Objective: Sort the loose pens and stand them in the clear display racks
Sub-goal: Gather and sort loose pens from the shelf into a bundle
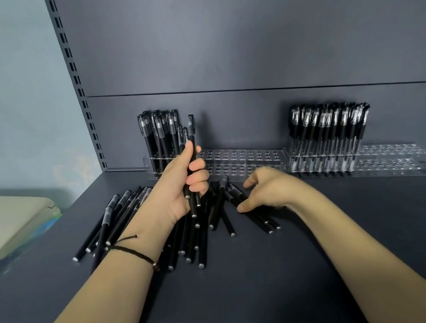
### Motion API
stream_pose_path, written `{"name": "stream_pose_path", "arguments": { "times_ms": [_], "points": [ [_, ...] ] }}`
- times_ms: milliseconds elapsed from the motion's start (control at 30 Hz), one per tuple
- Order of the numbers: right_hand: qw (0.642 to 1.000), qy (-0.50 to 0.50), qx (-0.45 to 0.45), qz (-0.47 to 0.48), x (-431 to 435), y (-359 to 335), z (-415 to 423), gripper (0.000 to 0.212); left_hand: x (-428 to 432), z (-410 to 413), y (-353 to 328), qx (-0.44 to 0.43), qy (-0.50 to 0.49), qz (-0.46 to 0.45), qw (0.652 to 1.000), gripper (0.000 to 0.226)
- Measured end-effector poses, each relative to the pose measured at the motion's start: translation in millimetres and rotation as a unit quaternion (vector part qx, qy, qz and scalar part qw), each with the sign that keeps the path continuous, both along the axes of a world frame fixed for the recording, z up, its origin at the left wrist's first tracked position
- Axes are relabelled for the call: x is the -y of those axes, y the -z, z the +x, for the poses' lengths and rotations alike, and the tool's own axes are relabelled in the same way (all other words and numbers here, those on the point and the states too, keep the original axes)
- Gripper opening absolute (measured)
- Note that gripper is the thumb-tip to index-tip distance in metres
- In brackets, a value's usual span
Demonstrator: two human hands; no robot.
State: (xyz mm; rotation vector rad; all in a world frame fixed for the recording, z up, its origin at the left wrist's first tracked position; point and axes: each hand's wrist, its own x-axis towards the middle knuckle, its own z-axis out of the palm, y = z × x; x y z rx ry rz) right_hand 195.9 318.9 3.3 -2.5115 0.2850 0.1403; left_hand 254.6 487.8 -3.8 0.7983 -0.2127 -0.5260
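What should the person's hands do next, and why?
Probably the right hand should pinch one pen from the loose pile beneath it and pass it to the bundle gripped upright in the left hand; the left rack has free holes.

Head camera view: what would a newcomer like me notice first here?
At centre, the left hand grips a bundle of black pens upright above a scattered pile of loose pens on the dark shelf. The right hand reaches into that pile. Behind, against the back panel, the right clear rack holds a dense row of standing pens.
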Motion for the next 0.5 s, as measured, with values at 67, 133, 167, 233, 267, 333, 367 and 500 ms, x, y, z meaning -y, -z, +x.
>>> {"name": "stream_pose_path", "arguments": {
  "times_ms": [67,133,167,233,267,333,367,500],
  "points": [
    [1.000,-0.006,-0.017,-0.011,6,-4,-2,0.051,0,0,0,-0.001,0.002,0.002,1.000,0.024],
    [0.999,-0.011,-0.019,-0.024,10,-5,-2,0.032,0,0,0,-0.001,0.002,0.005,1.000,0.024],
    [0.999,-0.012,-0.017,-0.036,10,-5,-2,0.027,0,0,1,-0.001,0.003,0.008,1.000,0.024],
    [0.998,-0.011,-0.022,-0.057,9,-4,0,0.045,1,0,1,-0.001,0.003,0.015,1.000,0.023],
    [0.998,-0.007,-0.020,-0.061,8,-4,0,0.050,2,-1,1,-0.001,0.001,0.021,1.000,0.024],
    [0.998,-0.001,-0.013,-0.054,9,-3,0,0.052,5,-3,1,0.006,-0.011,0.034,0.999,0.024],
    [0.999,0.000,-0.007,-0.041,10,-3,-1,0.052,6,-4,1,0.009,-0.019,0.041,0.999,0.023],
    [0.995,0.014,0.028,0.097,22,-2,-1,0.045,7,-5,2,0.018,-0.036,0.068,0.997,0.018]
  ]
}}
